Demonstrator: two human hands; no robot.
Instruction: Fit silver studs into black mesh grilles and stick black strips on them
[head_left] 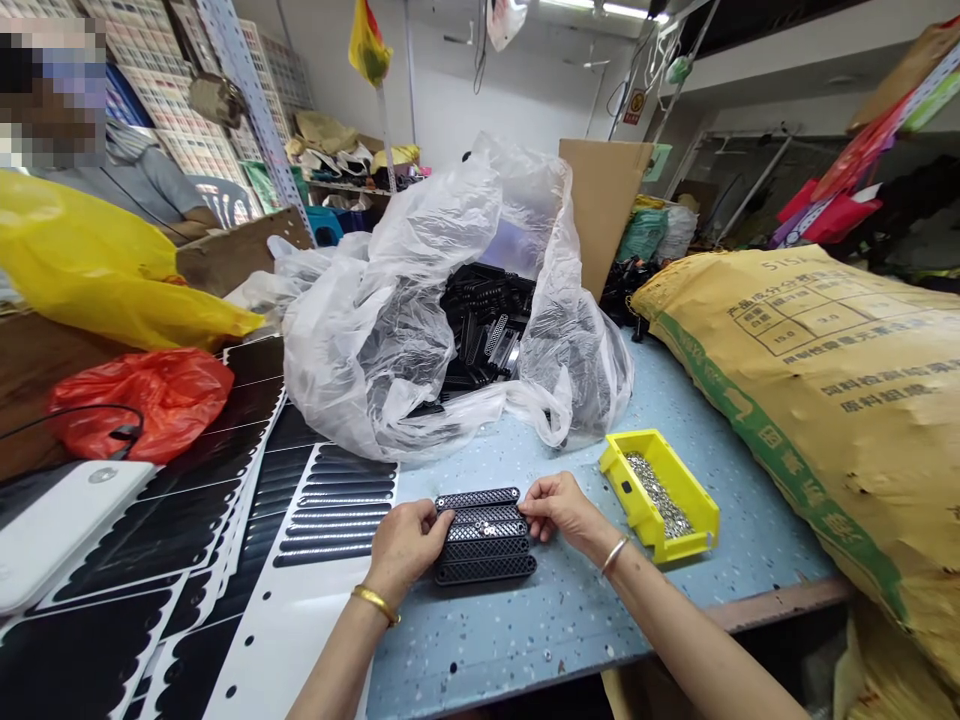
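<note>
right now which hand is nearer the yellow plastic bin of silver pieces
Right. The right hand is left of the bin, at the right ends of the black latticed strips; the left hand is farther, at their left ends.

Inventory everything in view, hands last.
Table: one, speckled blue, centre
Strips: about five, black, on the table
Metal bits: several, silver, on the strips
Bin: one, yellow, right of the strips
Bin pieces: many, silver, inside it
Clear bag: one, whitish, behind the strips
Parts: many, black, inside that bag
Cardboard: one, brown, behind that bag
Sack: one, yellow and green, right
Sheets: several, black and white, left
Red bag: one, red, far left
Yellow bags: two, yellow, far left and hanging
Device: one, white, left edge
Person: one, grey top, upper left
Shelf goods: uncounted, mixed, background
Left hand: one, gold bangle, at the strips
Right hand: one, silver bangle, at the strips
</note>
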